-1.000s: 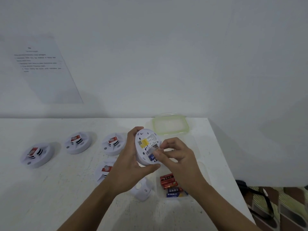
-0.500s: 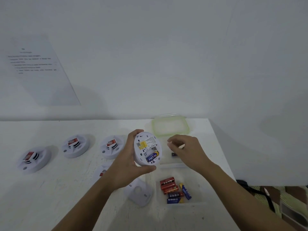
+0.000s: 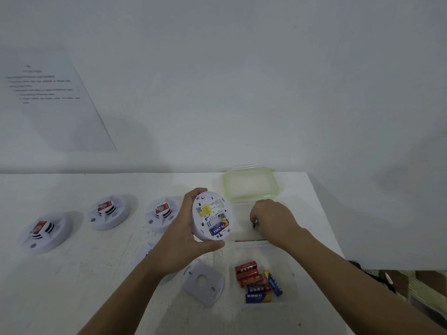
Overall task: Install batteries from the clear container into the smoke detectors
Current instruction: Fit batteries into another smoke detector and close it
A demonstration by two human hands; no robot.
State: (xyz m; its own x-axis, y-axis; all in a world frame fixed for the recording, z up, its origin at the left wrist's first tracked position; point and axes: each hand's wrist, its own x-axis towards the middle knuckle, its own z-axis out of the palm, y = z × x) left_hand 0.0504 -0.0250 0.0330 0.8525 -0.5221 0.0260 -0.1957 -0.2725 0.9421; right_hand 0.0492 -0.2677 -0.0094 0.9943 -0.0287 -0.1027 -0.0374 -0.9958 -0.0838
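My left hand (image 3: 179,240) holds a white round smoke detector (image 3: 210,213) upright with its back toward me. One blue battery (image 3: 219,228) sits in its open bay, and the slot beside it is empty. My right hand (image 3: 273,220) is to the right, down inside a clear container (image 3: 242,213), fingertips pinched on a small dark battery end (image 3: 255,224). Nearer to me, a second clear container (image 3: 290,262) holds several red and blue batteries (image 3: 256,282).
A grey mounting plate (image 3: 202,284) lies below my left hand. Three more detectors (image 3: 44,232) (image 3: 107,211) (image 3: 160,213) stand on the white table, and a fourth (image 3: 147,247) is partly hidden under my left arm. A green-rimmed lid (image 3: 250,183) lies at the back. The table edge (image 3: 324,213) is at the right.
My right hand has left the detector's battery bay and moved right and down into the far clear container. The blue battery stays seated in the detector, which my left hand still holds.
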